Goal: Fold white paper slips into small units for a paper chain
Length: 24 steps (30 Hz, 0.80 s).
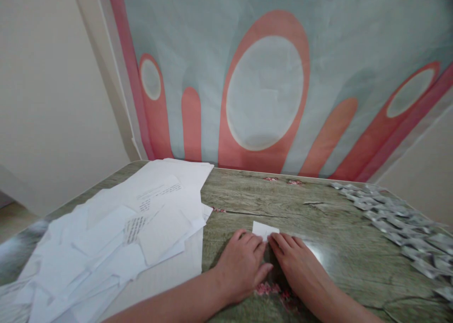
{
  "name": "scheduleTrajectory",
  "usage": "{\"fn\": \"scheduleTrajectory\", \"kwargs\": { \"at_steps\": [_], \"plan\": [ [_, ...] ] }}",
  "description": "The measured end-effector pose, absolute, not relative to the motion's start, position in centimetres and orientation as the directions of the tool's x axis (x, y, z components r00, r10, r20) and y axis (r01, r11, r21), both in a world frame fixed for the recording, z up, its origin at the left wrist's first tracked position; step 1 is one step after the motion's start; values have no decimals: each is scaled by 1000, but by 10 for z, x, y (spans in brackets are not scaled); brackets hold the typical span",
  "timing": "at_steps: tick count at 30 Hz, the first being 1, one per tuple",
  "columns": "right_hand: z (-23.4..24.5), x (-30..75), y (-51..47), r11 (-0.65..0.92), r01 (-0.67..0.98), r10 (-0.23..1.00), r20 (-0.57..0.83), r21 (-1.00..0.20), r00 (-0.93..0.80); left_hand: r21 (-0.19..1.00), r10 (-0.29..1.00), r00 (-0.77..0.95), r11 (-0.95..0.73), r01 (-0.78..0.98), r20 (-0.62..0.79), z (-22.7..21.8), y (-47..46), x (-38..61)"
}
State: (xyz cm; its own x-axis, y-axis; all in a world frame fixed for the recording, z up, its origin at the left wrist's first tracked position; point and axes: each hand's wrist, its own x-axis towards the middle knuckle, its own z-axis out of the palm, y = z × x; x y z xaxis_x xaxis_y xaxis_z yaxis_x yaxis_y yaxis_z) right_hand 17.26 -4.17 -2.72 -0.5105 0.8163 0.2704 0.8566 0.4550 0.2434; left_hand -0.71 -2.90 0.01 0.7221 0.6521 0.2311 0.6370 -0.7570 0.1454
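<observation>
1 table [244,193] | 1 small paper [262,228] | left hand [240,261], right hand [299,261]: both touching it, grip unclear

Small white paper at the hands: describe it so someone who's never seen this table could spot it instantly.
On the wood-grain table, look right of the large heap of white sheets to the left hand and right hand. The small white paper is where they nearly meet. Unlike the overlapping sheets, it lies alone, apart from the heap.
</observation>
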Motion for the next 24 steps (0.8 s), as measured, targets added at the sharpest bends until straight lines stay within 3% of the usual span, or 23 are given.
{"fn": "scheduleTrajectory", "kwargs": {
  "at_steps": [14,24],
  "plan": [
    [-32,179,-38,534,813,754,304,232,-582,-33,544,791,-818,574,281,-6,-6,-22],
    [-23,180,-41,572,795,772,195,203,-605,-58,526,805,-827,560,275,-5,-7,-21]
  ]
}}
